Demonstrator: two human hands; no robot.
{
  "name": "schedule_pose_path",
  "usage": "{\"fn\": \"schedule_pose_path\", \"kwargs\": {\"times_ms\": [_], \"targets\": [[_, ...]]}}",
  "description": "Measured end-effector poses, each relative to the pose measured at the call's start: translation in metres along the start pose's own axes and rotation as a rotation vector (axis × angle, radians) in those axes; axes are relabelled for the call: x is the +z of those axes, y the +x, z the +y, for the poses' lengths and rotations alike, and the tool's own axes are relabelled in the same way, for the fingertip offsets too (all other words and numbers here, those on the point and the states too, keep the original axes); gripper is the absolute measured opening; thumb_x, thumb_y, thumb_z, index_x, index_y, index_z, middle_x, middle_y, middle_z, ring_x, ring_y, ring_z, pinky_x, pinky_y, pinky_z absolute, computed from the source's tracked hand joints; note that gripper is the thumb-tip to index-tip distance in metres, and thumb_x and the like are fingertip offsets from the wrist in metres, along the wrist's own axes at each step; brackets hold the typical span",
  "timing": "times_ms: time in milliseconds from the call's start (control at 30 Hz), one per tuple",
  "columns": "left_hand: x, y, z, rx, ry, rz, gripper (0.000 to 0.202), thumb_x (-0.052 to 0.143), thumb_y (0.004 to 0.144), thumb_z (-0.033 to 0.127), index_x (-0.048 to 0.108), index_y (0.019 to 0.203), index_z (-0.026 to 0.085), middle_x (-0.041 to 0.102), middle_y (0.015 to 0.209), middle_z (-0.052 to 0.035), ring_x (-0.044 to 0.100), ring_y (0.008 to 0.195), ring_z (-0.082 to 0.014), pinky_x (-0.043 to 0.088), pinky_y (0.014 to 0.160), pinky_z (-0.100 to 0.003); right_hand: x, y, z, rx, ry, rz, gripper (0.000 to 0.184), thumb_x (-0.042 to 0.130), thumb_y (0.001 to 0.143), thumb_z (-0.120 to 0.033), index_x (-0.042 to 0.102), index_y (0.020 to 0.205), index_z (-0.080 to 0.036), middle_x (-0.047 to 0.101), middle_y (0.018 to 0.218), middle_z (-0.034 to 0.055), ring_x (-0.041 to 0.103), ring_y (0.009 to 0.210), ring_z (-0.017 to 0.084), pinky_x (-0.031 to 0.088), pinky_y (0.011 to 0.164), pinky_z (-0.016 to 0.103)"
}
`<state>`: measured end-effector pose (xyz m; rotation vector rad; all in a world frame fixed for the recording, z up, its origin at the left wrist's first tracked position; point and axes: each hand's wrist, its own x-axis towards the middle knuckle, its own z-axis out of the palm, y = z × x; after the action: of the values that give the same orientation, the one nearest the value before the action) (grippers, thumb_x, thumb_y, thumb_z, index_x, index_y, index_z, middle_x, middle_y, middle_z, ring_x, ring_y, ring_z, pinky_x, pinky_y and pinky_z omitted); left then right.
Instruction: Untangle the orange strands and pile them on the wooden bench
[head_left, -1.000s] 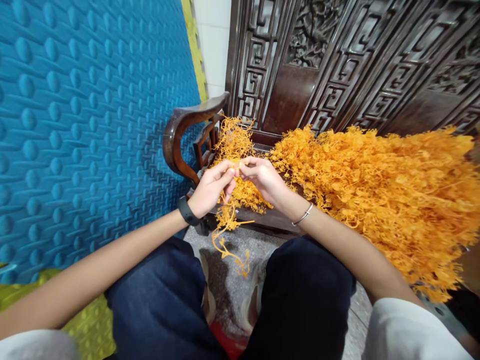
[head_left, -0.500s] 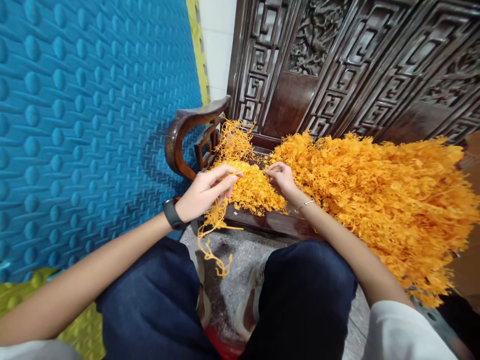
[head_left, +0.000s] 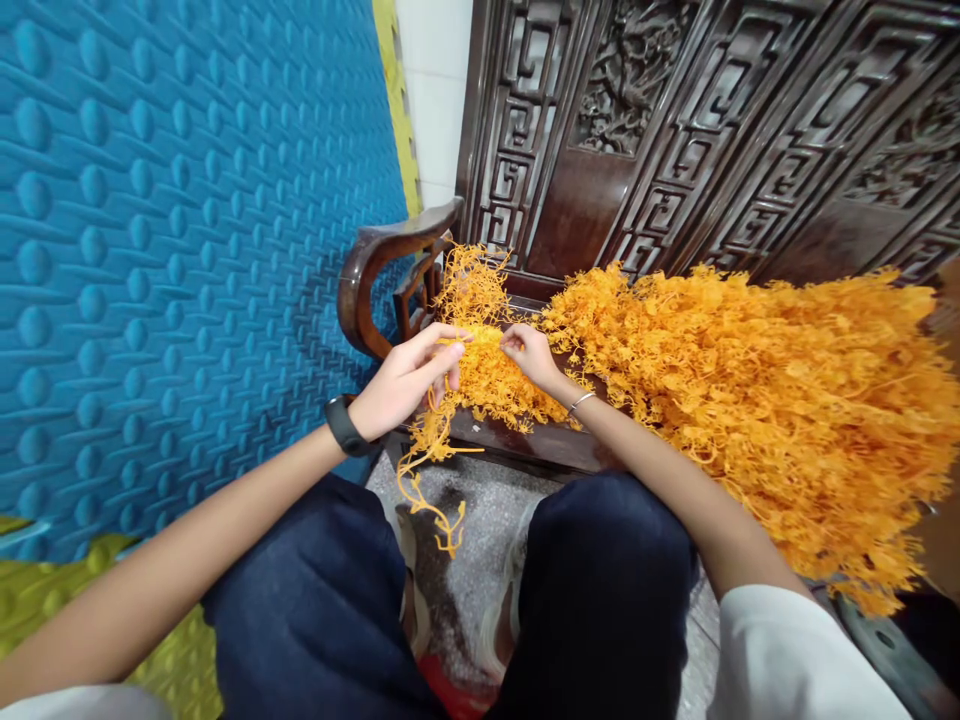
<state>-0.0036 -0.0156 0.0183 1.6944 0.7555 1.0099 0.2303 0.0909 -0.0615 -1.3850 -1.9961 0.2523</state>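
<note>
My left hand (head_left: 412, 378), with a dark band at the wrist, is closed on an orange branching strand (head_left: 427, 500). The strand looks like plastic, and its thin, knobbly end hangs below the fingers over the bench's front edge. To the right, my right hand (head_left: 531, 354) holds its thumb and fingers in a pinch; whatever sits between them is too small to make out. Behind and under both hands lies a small heap of orange frilly pieces (head_left: 499, 385) on the dark wooden bench (head_left: 555, 448). A looser tangle of bare orange stems (head_left: 472, 285) sits at the back left.
A large mound of orange frilly pieces (head_left: 765, 390) covers the bench to the right. The curved wooden armrest (head_left: 360, 285) stands left of my left hand, and the carved backrest (head_left: 577, 210) rises behind. Blue padded matting (head_left: 187, 250) fills the left side.
My right hand has moved left, from the heap's right edge to close beside my left hand. My left hand has shifted slightly left, still holding the dangling strand.
</note>
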Motion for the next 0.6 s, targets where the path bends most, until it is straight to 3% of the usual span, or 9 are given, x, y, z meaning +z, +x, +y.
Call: {"fn": "schedule_pose_path", "kwargs": {"times_ms": [200,333,433,500,600], "targets": [[-0.003,0.001,-0.002,0.007,0.034,0.034,0.029,0.049,0.088,0.042,0.056,0.097,0.016,0.056,0.071,0.0007,0.051,0.048,-0.0064,0.042,0.043,-0.018,-0.001,0.003,-0.011,-0.032,-0.450,-0.154,0.024,0.044,0.079,-0.007,0.065,0.088,-0.016,0.063,0.093,0.0113,0.056,0.083,0.021,0.038,0.071,0.030],[-0.004,0.001,-0.001,-0.016,0.021,0.062,0.030,0.051,0.086,0.044,0.055,0.091,0.015,0.057,0.075,-0.0007,0.053,0.049,-0.0072,0.043,0.044,-0.019,-0.001,0.003,-0.015,-0.009,-0.472,-0.235,0.032,0.045,0.077,-0.003,0.065,0.099,-0.015,0.060,0.103,0.0130,0.057,0.088,0.024,0.040,0.076,0.033],[-0.004,0.001,0.002,-0.022,0.007,0.078,0.028,0.054,0.083,0.043,0.055,0.086,0.015,0.057,0.073,-0.0002,0.053,0.048,-0.0077,0.045,0.045,-0.020,-0.004,0.002,-0.021,-0.004,-0.307,-0.210,0.034,0.049,0.075,-0.003,0.063,0.104,-0.015,0.058,0.107,0.0121,0.057,0.086,0.021,0.042,0.081,0.034],[-0.005,0.001,0.004,-0.019,0.028,0.094,0.027,0.056,0.082,0.041,0.056,0.081,0.014,0.057,0.071,0.0000,0.053,0.048,-0.0078,0.046,0.046,-0.020,-0.009,-0.002,-0.031,0.049,-0.075,-0.210,0.032,0.055,0.072,-0.004,0.063,0.101,-0.014,0.060,0.102,0.0091,0.058,0.080,0.017,0.045,0.080,0.034],[-0.005,-0.001,0.005,0.016,0.089,0.137,0.027,0.058,0.081,0.040,0.058,0.074,0.014,0.057,0.066,-0.0001,0.052,0.048,-0.0082,0.043,0.047,-0.021,-0.022,-0.014,-0.056,0.155,0.447,-0.429,0.030,0.063,0.070,-0.010,0.062,0.099,-0.016,0.063,0.098,0.0054,0.060,0.082,0.015,0.050,0.079,0.034]]}}
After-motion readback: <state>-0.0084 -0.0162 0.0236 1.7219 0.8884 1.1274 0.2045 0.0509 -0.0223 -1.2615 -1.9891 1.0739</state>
